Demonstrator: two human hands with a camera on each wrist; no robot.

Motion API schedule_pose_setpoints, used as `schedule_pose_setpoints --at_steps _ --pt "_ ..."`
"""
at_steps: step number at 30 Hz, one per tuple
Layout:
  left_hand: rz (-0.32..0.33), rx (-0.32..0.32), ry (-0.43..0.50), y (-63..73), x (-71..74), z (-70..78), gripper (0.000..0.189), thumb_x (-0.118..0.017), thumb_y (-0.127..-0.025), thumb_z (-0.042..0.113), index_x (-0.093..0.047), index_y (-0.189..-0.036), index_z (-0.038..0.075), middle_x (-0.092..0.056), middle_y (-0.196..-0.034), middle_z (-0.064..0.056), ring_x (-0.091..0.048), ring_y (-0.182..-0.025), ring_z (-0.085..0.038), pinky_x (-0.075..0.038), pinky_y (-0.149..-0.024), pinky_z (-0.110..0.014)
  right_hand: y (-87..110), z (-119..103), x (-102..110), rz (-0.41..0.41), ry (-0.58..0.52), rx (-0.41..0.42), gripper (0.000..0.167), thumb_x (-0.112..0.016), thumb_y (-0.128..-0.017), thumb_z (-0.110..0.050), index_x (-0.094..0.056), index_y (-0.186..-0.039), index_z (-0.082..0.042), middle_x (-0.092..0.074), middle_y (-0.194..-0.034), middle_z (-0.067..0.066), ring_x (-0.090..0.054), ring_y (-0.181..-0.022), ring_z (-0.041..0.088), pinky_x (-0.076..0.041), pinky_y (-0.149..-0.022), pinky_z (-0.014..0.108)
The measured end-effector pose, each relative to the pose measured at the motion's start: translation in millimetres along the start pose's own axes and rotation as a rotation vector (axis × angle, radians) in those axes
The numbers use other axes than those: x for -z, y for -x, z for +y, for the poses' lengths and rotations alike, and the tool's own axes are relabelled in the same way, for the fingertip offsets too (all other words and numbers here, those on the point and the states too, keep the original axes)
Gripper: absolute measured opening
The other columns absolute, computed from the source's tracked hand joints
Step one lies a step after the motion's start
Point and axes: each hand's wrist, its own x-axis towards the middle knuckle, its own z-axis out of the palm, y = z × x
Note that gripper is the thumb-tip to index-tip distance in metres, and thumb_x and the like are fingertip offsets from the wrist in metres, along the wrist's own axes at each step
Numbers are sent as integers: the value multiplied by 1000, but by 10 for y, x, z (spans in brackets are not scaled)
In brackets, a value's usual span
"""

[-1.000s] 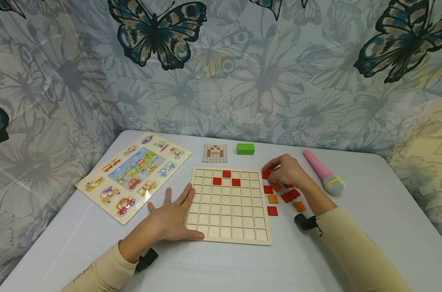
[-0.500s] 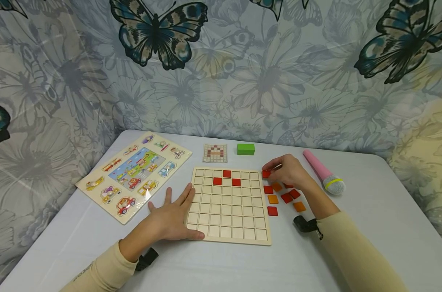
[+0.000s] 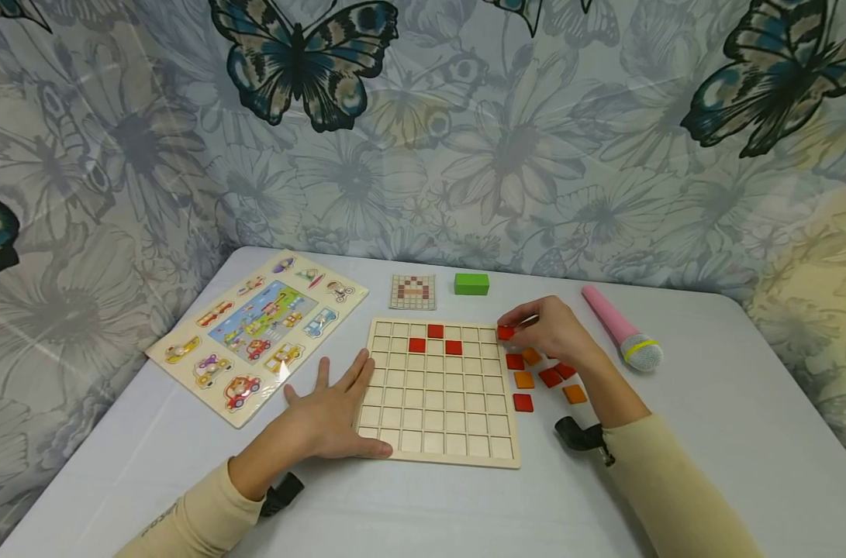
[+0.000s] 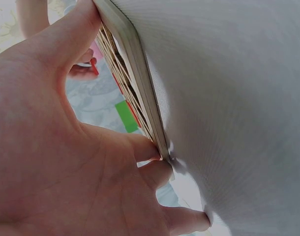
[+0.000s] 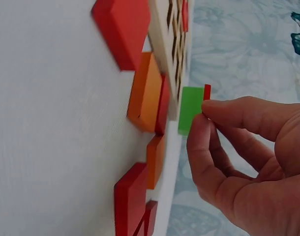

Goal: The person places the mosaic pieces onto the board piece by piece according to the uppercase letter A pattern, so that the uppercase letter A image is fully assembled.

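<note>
Between thumb and finger, my right hand (image 3: 551, 332) pinches a red square tile (image 3: 505, 333), held at the far right corner of the wooden grid board (image 3: 433, 399). In the right wrist view that red tile (image 5: 207, 92) stands edge-on in the fingertips, raised off the table. My left hand (image 3: 332, 415) lies spread along the board's left side, fingers straight, thumb on its near edge. From the left wrist, the palm (image 4: 91, 162) shows with fingers touching the board's rim (image 4: 140, 78). Three red tiles (image 3: 435, 332) sit in cells of the top two rows.
Right of the board lie several loose red and orange tiles (image 3: 524, 380). A pink toy microphone (image 3: 621, 329) rests beyond them. Behind the board are a small pattern card (image 3: 412, 292) and a green block (image 3: 471, 284). A picture puzzle board (image 3: 255, 333) lies at the left.
My right hand, pinching the red tile, has shifted slightly left toward the board's corner. The left hand stays in place on the board's edge.
</note>
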Motion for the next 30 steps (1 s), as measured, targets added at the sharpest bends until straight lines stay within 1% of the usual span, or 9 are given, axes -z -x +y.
schedule_pose_setpoints --at_steps 4,6,14,18,22,30 --pt "0 0 -1 -4 1 1 132 -78 -74 76 -10 -169 16 -1 -177 2 -6 -155 -60 -14 -93 -97 22 -29 -14 -10 -18 0 31 -84 -85 -8 -80 -116 -8 -73 -113 13 -66 -99 27 -58 -79 35" --pt "1 0 -1 -7 0 1 132 -79 -74 76 -10 -169 17 -1 -177 3 -6 -155 -60 -13 -94 -97 32 -48 -25 -12 -20 7 31 -84 -85 -8 -80 -115 -8 -72 -112 14 -65 -100 27 -59 -81 36" --pt "-2 -1 1 -12 -9 -5 132 -78 -74 77 -10 -169 16 -1 -177 3 -5 -154 -61 -13 -93 -97 79 -120 -108 -1 36 21 25 -83 -86 -12 -82 -111 -12 -72 -109 12 -64 -98 27 -55 -75 33" --pt "-7 -1 3 -12 -2 -8 132 -78 -74 77 -9 -169 17 0 -177 3 -4 -154 -61 -12 -94 -97 96 -150 -148 -14 12 28 26 -85 -85 -12 -81 -111 -10 -73 -106 12 -63 -93 25 -56 -74 34" --pt "-12 2 0 -9 8 -2 132 -78 -74 77 -9 -169 16 0 -177 2 -5 -154 -61 -12 -94 -97 115 -177 -171 -23 -11 32 28 -88 -84 -13 -80 -110 -7 -75 -102 12 -63 -87 23 -55 -69 32" --pt "-11 1 1 3 8 2 132 -78 -74 76 -9 -169 16 0 -177 2 -5 -154 -61 -12 -93 -97 140 -208 -211 -44 9 47 26 -85 -84 -9 -81 -110 -9 -76 -102 10 -65 -88 22 -54 -67 31"
